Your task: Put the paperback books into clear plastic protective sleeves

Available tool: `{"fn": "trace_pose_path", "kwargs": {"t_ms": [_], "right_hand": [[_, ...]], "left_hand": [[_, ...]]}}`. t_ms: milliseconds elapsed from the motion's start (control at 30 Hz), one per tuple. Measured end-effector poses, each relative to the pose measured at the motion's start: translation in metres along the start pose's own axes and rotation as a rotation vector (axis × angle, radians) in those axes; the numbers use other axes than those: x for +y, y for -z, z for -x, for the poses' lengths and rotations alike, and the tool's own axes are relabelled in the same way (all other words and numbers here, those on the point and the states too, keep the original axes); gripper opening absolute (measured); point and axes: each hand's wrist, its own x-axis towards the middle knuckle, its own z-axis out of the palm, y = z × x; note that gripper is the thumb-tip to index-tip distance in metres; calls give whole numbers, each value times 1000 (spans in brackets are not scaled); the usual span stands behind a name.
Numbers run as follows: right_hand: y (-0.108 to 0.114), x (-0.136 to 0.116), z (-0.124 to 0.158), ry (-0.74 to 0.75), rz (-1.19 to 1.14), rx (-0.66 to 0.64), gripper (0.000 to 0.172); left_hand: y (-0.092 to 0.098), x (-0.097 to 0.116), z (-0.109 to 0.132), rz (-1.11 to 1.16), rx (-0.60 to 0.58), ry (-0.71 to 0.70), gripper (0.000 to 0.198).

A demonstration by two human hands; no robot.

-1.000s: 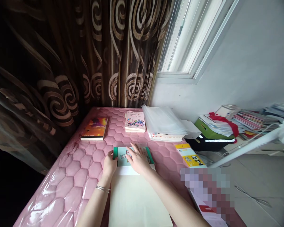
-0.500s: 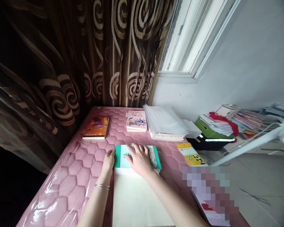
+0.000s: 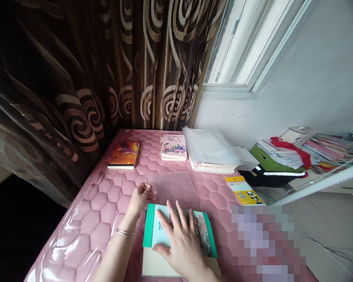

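Note:
A book (image 3: 153, 231) with a light-blue, green-edged printed cover lies low in the middle, a cream page or board (image 3: 161, 264) showing below it. My right hand (image 3: 184, 243) is spread flat on the cover, fingers apart, hiding part of the print. Beyond the book's far edge a clear plastic sheet (image 3: 176, 187) lies on the pink quilted surface. My left hand (image 3: 142, 196), with bangles at the wrist, pinches the sheet's left side between thumb and fingers, just past the book's far left corner.
An orange-and-purple book (image 3: 123, 154) lies at the far left. Small cartoon-covered books (image 3: 174, 147) are stacked at the back, beside a pile topped with clear plastic covers (image 3: 211, 147). To the right are a yellow panda packet (image 3: 245, 190) and a pale lamp arm (image 3: 317, 186).
The green-edged cover has come nearer to me, with my right hand now spread over it. My left hand has moved off the book's side to pinch the plastic sheet, now visible beyond it.

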Motion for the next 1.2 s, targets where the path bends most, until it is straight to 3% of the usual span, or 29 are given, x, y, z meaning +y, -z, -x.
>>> {"fn": "trace_pose_path", "kwargs": {"t_ms": [267, 633, 833, 967, 1200], "right_hand": [[-8, -5, -7, -54, -24, -9, 90], [-16, -3, -9, -67, -40, 22, 83], [-21, -2, -10, -82, -31, 42, 84], [-24, 1, -10, -65, -39, 40, 84], [-4, 6, -11, -49, -68, 99, 63]], "left_hand": [[-7, 0, 17, -18, 104, -28, 54], [-3, 3, 33, 72, 79, -19, 66], [1, -7, 35, 102, -6, -100, 67], [-3, -14, 37, 99, 2, -115, 65], [-7, -27, 33, 112, 106, -144, 64]]}}
